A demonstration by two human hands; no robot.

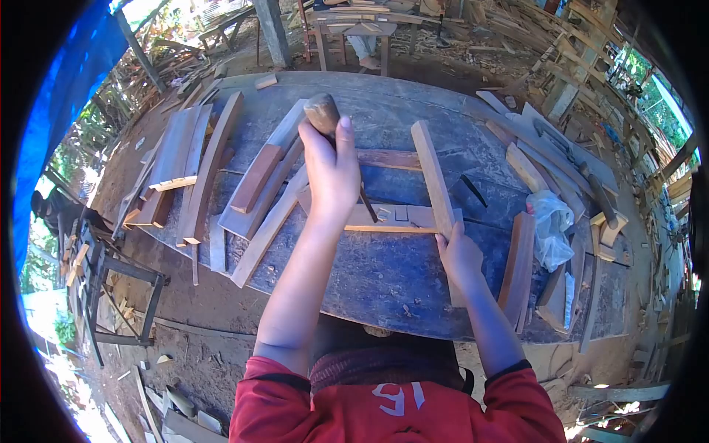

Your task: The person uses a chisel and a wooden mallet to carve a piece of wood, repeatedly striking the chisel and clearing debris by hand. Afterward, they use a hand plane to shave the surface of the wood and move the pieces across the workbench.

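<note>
My left hand is closed around a chisel with a thick wooden handle. Its thin dark blade slants down to a wooden crosspiece, beside small dark outlines on its face. My right hand grips the lower part of a long pale wooden side piece. That piece lies across the right end of the crosspiece, and another side piece runs along the left. A second crosspiece spans farther back. My left forearm hides part of this frame-like arrangement.
Boards and beams lie on the left of the dark worktable. To the right are a clear plastic bag, more wood and a hammer-like tool. Behind, a person's leg shows beside another bench.
</note>
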